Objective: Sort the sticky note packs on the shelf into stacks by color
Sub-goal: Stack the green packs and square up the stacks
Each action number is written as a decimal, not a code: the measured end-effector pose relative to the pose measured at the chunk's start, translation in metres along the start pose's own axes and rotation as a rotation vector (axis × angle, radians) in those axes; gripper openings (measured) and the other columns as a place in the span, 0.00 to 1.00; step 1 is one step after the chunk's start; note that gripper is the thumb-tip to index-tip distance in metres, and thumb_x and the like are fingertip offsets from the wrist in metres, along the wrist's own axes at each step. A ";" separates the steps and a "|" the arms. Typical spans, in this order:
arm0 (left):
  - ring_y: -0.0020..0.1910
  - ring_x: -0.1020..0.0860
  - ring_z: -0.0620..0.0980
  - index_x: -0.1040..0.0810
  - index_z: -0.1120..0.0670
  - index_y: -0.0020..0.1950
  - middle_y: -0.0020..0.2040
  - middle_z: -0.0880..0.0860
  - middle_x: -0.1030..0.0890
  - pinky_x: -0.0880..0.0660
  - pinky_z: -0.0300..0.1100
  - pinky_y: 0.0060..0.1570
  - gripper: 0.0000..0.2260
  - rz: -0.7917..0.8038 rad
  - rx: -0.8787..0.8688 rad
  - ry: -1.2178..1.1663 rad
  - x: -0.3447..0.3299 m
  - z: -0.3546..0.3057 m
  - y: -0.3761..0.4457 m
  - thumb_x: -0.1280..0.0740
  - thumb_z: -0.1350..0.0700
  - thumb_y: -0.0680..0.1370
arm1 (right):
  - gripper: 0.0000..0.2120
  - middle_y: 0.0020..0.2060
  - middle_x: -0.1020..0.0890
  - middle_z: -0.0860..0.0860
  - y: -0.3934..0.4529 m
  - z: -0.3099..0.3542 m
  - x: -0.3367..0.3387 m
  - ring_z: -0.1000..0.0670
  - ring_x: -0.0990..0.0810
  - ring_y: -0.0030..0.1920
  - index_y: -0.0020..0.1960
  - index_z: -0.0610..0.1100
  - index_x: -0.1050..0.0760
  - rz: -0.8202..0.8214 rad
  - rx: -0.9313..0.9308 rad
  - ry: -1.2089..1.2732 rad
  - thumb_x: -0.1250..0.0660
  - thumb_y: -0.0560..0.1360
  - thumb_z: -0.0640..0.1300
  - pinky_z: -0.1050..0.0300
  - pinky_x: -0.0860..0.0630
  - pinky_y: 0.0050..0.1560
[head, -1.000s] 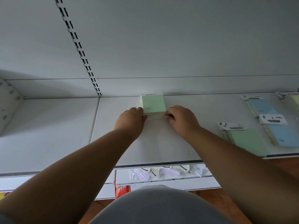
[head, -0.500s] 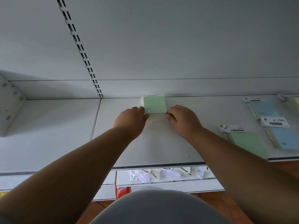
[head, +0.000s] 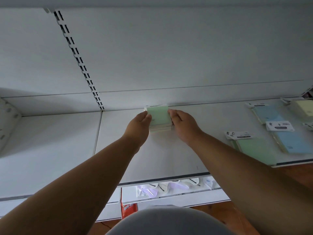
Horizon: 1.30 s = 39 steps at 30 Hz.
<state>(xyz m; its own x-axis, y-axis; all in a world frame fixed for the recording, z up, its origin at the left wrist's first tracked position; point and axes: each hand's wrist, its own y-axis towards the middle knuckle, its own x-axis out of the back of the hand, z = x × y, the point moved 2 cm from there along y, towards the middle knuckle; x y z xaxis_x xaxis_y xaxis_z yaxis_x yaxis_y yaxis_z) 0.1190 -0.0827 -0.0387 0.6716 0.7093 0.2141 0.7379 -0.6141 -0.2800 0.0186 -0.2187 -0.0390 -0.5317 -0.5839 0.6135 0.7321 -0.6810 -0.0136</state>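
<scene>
Far left of frame: bare white shelf [head: 50, 143], slotted upright [head: 79, 61] running from upper left down to the shelf's back edge. Frame centre: left hand [head: 138, 125] on the left edge of a stack of green sticky note packs [head: 159, 118], fingers curled against its side, thumb on the top pack. The stack sits on the shelf close to the back panel, several packs deep, white header tabs at the far end. Right hand [head: 183, 124] on the stack's right edge, fingers curled around that side, so both hands grip it from opposite sides. Right of centre: loose green pack [head: 250, 150] flat near the shelf's front edge, well apart from the stack. Further right: two blue packs [head: 291, 141], one behind the other. Upper right edge of the frame: pale yellow pack [head: 303, 107], partly cut off. Bottom centre: lower shelf with purple-and-white packaged items [head: 162, 187], red packet [head: 128, 210] below it.
</scene>
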 end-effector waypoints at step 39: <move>0.38 0.25 0.51 0.24 0.56 0.51 0.46 0.54 0.22 0.31 0.39 0.33 0.04 -0.093 0.076 0.292 -0.235 -0.033 -0.105 0.37 0.58 0.77 | 0.11 0.43 0.21 0.49 -0.098 -0.123 0.171 0.48 0.22 0.42 0.50 0.44 0.26 0.023 -0.319 0.063 0.32 0.75 0.51 0.57 0.30 0.38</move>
<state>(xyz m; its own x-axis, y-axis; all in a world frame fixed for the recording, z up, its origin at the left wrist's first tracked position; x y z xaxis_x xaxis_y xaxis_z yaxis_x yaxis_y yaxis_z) -0.1141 -0.1963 -0.0289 0.6001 0.6256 0.4984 0.7976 -0.5156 -0.3131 -0.1961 -0.3060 -0.0298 -0.5489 -0.6205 0.5600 0.5794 -0.7654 -0.2802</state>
